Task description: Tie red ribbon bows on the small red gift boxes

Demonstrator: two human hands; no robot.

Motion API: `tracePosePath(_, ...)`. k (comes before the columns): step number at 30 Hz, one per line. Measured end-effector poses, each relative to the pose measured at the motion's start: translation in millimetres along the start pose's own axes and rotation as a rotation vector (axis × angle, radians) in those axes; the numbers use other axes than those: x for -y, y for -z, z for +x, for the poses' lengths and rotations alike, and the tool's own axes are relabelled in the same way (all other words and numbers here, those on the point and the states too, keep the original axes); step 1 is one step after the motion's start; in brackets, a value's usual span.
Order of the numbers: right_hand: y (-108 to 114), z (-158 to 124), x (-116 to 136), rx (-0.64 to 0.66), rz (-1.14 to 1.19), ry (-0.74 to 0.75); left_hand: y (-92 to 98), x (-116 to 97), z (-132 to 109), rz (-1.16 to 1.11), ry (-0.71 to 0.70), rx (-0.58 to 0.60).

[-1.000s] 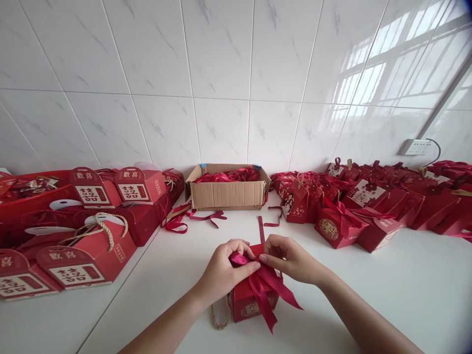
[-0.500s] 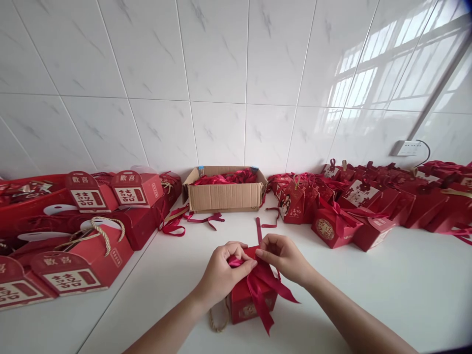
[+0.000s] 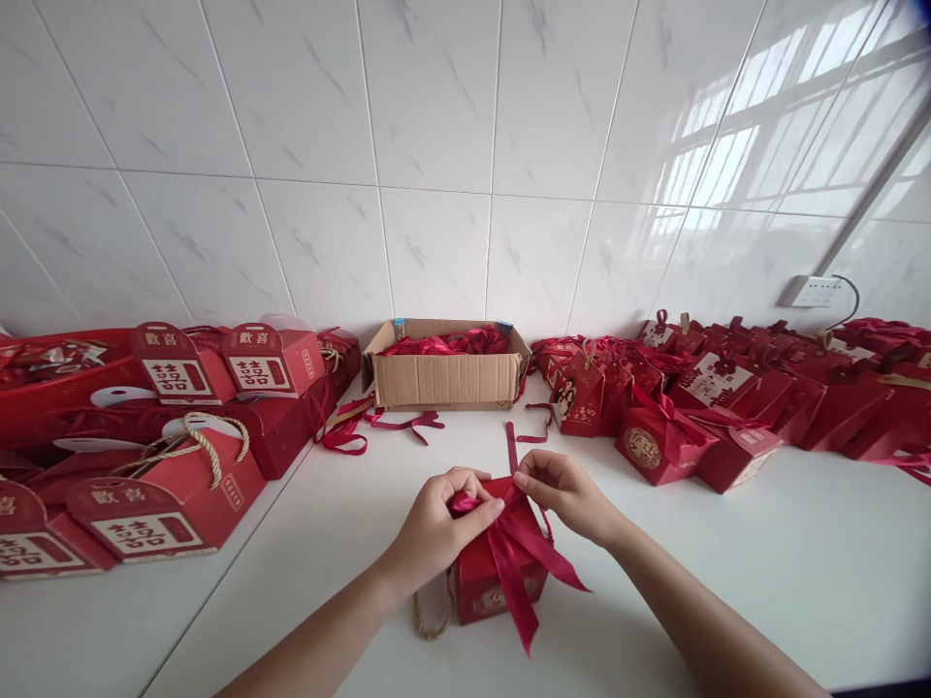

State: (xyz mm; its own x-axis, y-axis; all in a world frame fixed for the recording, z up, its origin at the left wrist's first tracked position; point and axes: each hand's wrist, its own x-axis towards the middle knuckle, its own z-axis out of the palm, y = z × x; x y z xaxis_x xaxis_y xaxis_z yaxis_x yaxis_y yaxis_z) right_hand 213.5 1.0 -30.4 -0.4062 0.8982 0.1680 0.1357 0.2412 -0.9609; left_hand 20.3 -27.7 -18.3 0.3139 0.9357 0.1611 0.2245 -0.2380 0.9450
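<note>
A small red gift box [image 3: 480, 577] stands on the white counter [image 3: 727, 572] right in front of me. A dark red ribbon [image 3: 520, 557] is looped over its top, with tails hanging down its front. My left hand [image 3: 434, 528] pinches a ribbon loop at the box's top left. My right hand [image 3: 563, 492] pinches the ribbon at the top right. Both hands are closed on the ribbon. A tan rope handle [image 3: 429, 620] hangs from the box's lower left.
An open cardboard box [image 3: 451, 378] of red ribbons sits against the tiled wall. Large red boxes with rope handles [image 3: 156, 494] fill the left side. Many small red gift boxes [image 3: 698, 417] crowd the right. Loose ribbons [image 3: 378, 427] lie in front of the cardboard box.
My hands have shifted slightly and drawn the ribbon a little tighter on the box's top. The box stays in place.
</note>
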Motion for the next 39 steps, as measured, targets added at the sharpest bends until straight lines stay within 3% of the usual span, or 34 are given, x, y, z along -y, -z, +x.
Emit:
tracePosePath(7, -4.8, -3.6, 1.0, -0.063, -0.037, 0.101, -7.1, 1.9, 0.0, -0.016, 0.006, -0.075)
tracePosePath(19, -4.3, 4.5, -8.4, -0.128, -0.096, 0.079, -7.4, 3.9, 2.2, 0.035, 0.009, -0.07)
tracePosePath(24, 2.5, -2.5, -1.6, 0.047, -0.028, 0.137, -8.2, 3.4, -0.9, 0.035, -0.002, -0.067)
tracePosePath(27, 9.8, -6.8, 6.3, 0.137, -0.157, 0.19, -8.4, 3.0, -1.7, 0.038, -0.002, -0.071)
tracePosePath(31, 15.7, -9.6, 13.9, 0.145, -0.388, 0.284, -7.9, 1.2, -1.7, 0.041, 0.004, -0.046)
tracePosePath(39, 18.3, -11.5, 17.8, 0.126, -0.491, 0.254, -6.6, -0.4, -3.3, 0.061, -0.006, -0.009)
